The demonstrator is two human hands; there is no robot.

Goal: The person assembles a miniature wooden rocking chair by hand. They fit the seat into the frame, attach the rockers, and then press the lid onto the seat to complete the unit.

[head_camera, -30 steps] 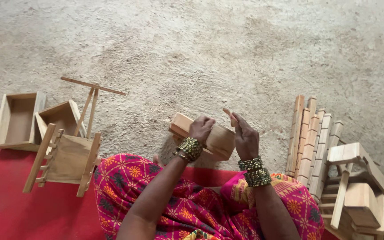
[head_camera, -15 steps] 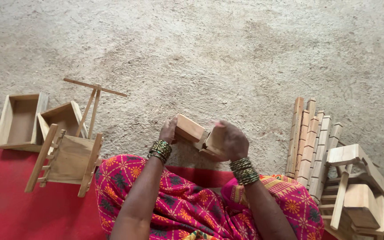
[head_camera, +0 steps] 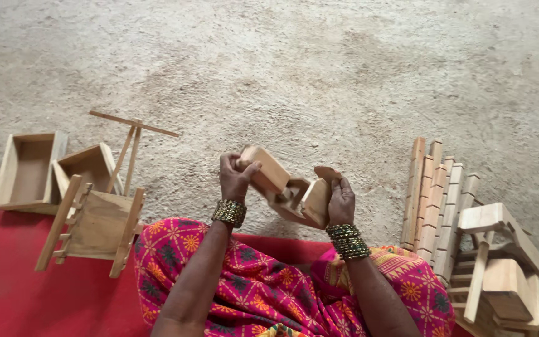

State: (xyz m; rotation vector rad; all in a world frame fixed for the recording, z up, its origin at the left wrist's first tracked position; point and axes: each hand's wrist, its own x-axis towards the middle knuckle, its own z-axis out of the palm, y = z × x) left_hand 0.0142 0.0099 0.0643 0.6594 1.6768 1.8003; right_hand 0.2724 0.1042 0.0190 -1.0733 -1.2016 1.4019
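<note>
Both my hands hold a small open wooden box (head_camera: pixel 285 190) lifted above the sandy ground in front of my knees. My left hand (head_camera: pixel 235 176) grips its upper left end, thumb over the edge. My right hand (head_camera: pixel 338 198) clasps the lower right side panel. The box is tilted, with its hollow side turned partly towards me. Beaded bangles sit on both wrists. My lap is covered by a pink patterned cloth (head_camera: pixel 263 287).
On the left lie two open wooden boxes (head_camera: pixel 26 171), a T-shaped stick frame (head_camera: pixel 129 140) and a small wooden cart body (head_camera: pixel 92 224). On the right are a row of wooden slats (head_camera: pixel 435 193) and stacked wooden pieces (head_camera: pixel 500 262). A red mat (head_camera: pixel 14 293) is under me.
The box has come up off the ground and been turned over in my hands. My left hand moved from its top to its left end, and my right hand now grips the right side.
</note>
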